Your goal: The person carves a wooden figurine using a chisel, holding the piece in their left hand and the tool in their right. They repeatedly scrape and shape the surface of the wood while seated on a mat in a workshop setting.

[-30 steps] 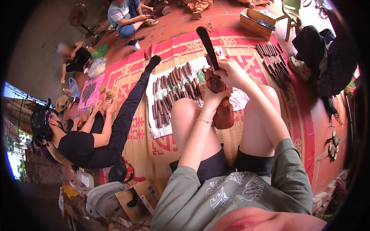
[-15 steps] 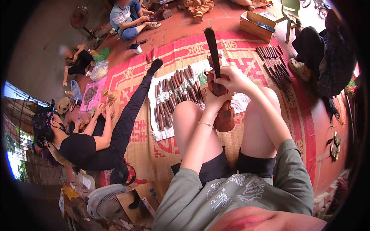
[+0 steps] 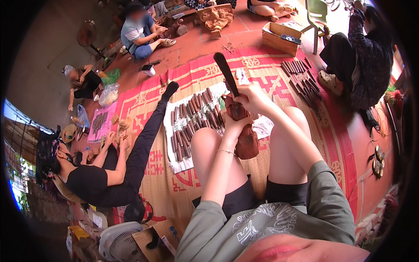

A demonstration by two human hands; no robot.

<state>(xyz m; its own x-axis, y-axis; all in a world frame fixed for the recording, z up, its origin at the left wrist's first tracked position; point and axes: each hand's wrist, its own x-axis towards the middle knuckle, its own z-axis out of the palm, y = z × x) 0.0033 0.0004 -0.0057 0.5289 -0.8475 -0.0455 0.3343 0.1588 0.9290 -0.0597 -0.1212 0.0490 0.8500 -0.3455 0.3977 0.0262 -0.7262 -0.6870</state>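
Two hands are working a dark brown carved wooden piece point(image 3: 247, 139) at frame centre, between the person's raised knees.
Left hand point(image 3: 235, 124) is curling closed around its upper part; right hand point(image 3: 253, 97) is gripping a long dark flat tool point(image 3: 227, 73) rising toward the top. Beyond, rows of dark wooden sticks point(image 3: 192, 122) are lying on a white cloth point(image 3: 185, 163) over the red patterned mat point(image 3: 331, 131); a seated co-worker's outstretched leg point(image 3: 146, 139) is crossing at left.

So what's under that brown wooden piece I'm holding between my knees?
Under the brown wooden piece, held by the left hand and right hand, a woven floor mat shows between the legs. Where its base actually rests is hidden by the thighs.
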